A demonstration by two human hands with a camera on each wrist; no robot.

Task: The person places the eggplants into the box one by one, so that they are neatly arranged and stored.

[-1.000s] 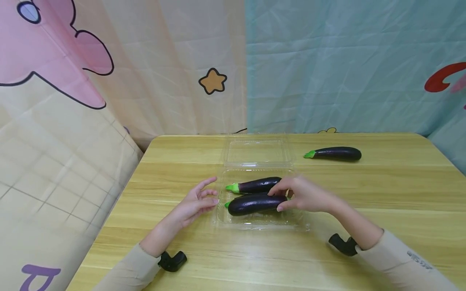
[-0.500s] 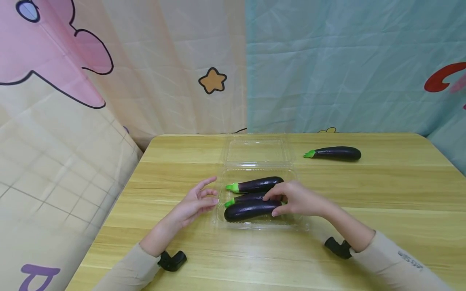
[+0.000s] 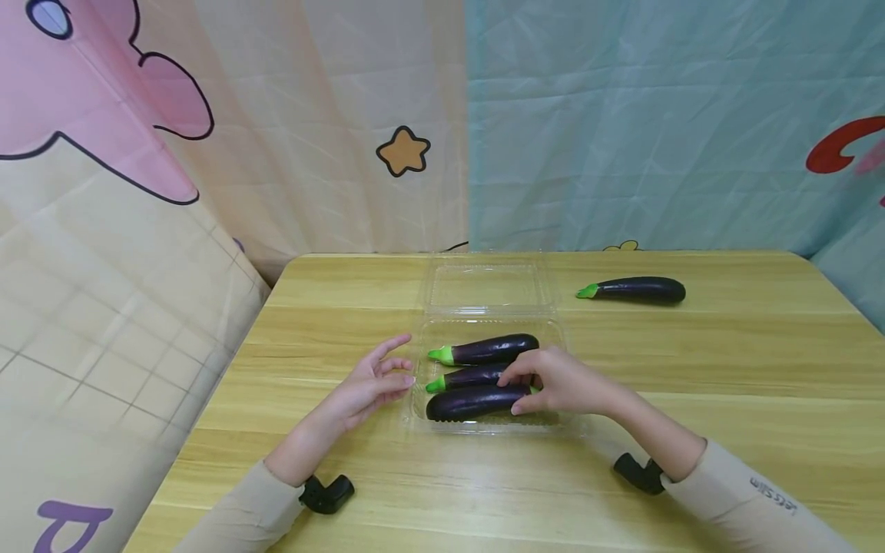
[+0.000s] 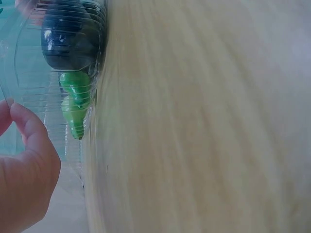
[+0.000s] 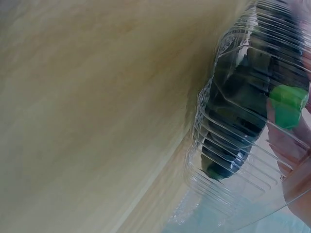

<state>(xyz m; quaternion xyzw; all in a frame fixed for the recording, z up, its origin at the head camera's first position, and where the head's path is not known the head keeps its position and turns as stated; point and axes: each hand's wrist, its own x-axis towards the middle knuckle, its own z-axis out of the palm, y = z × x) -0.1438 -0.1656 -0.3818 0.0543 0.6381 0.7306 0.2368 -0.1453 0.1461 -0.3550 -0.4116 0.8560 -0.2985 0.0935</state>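
Note:
A clear plastic clamshell container (image 3: pixel 494 432) lies with its lid (image 3: pixel 487 286) folded back at the table's middle. Inside it are three dark purple eggplants: the rear one (image 3: pixel 494 349), the middle one (image 3: pixel 473 377) and the front one (image 3: pixel 463 403). My right hand (image 3: pixel 560 380) holds the front eggplant by its right, green-capped end, thumb on the near side. That green cap (image 5: pixel 289 104) shows through the container wall in the right wrist view. My left hand (image 3: pixel 366 392) is at the container's left edge, fingers apart and loosely bent, thumb tip at the rim.
Another eggplant (image 3: pixel 643 290) lies on the wooden table (image 3: pixel 332 307) at the back right. A printed curtain (image 3: pixel 588 138) hangs behind the table. Black camera mounts (image 3: pixel 326 495) are strapped at both wrists.
My right hand has moved left and slightly nearer, lowering the front eggplant into the container's near side. The middle eggplant, mostly hidden before, now shows. My left hand has stayed in place.

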